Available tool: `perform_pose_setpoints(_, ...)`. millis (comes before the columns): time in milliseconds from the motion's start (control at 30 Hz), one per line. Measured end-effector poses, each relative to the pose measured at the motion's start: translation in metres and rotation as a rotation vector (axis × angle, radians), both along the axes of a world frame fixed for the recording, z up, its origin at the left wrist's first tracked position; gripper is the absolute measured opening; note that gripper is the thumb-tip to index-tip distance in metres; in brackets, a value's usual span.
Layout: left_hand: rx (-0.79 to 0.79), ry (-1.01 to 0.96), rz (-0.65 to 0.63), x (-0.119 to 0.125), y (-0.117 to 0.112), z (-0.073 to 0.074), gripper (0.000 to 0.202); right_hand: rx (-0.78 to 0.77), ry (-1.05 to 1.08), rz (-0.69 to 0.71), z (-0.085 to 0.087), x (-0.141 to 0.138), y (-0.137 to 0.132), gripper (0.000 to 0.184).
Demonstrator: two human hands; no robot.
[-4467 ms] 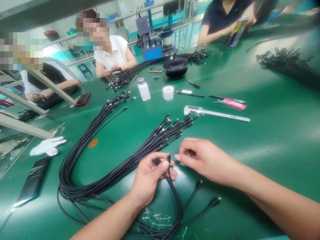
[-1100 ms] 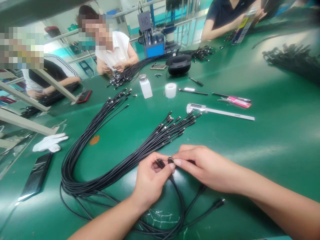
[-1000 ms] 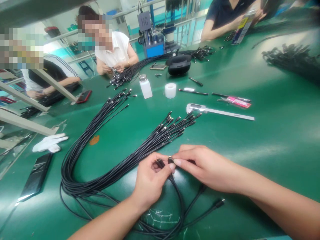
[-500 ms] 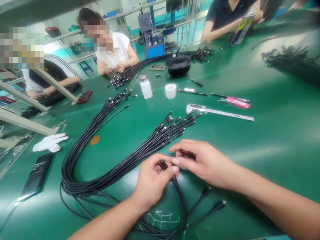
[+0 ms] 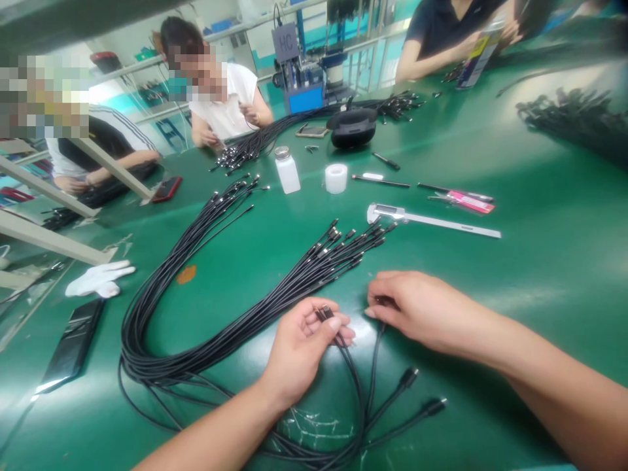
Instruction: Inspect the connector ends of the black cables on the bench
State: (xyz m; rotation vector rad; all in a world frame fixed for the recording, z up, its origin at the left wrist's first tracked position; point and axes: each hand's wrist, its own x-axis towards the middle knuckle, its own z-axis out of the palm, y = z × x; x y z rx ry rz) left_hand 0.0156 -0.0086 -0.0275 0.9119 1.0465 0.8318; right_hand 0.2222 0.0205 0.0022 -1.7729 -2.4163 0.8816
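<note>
Between the thumb and fingers of my left hand (image 5: 304, 347) are black cables, their plug ends (image 5: 326, 314) pointing up and away from me. My right hand (image 5: 417, 307), to the right and apart from the left, is closed on another black cable (image 5: 375, 366), whose plug end is mostly hidden by the fingers. Two loose cable plugs (image 5: 408, 377) lie on the table below my right hand. A large bundle of black cables (image 5: 142, 314) curves in a U on the left, with its connector ends pointing away from me.
On the green table (image 5: 540, 307) lie a caliper (image 5: 436, 221), a tape roll (image 5: 336, 178), a white bottle (image 5: 287, 173), a black case (image 5: 351, 127), a white glove (image 5: 101, 278) and a dark phone-like slab (image 5: 73, 343). Several people sit across, one handling cables (image 5: 240, 154).
My right hand has moved right, away from my left, drawing one cable with it. The left hand stays nearly in place. A person across has raised one hand.
</note>
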Motion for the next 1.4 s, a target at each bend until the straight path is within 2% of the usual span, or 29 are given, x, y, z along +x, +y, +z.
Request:
perform_pose_setpoints(67,-0.003,-0.015,-0.004,0.000,-0.001,-0.001,0.032,0.023,0.056,-0.016,-0.002,0.000,-0.001,0.013)
perform_pose_setpoints(367,-0.025,-0.051,-0.007,-0.001,0.001,-0.002,0.032,0.104,0.393,-0.005,0.002,-0.006,-0.002,0.033)
perform_pose_setpoints(500,-0.046,-0.022,0.020,0.000,0.001,0.001,0.032,0.072,0.390,-0.003,0.001,-0.008,-0.002,0.040)
perform_pose_setpoints(733,0.032,0.022,0.054,-0.002,0.001,0.001,0.030,0.037,0.386,0.009,0.002,-0.016,-0.006,0.027)
perform_pose_setpoints(900,0.078,0.072,0.069,-0.001,0.002,0.000,0.031,0.049,0.429,0.068,-0.001,-0.019,-0.006,0.027)
perform_pose_setpoints(1100,0.072,0.082,0.069,-0.002,0.001,0.001,0.033,0.052,0.432,0.060,-0.005,-0.019,-0.008,0.032)
perform_pose_setpoints(1233,0.148,0.190,0.090,-0.003,0.000,0.002,0.031,-0.027,0.463,0.085,-0.001,-0.019,-0.010,0.041)
perform_pose_setpoints(1400,0.300,0.444,0.120,-0.006,-0.001,-0.001,0.022,-0.025,0.518,0.143,0.005,-0.024,-0.016,0.034)
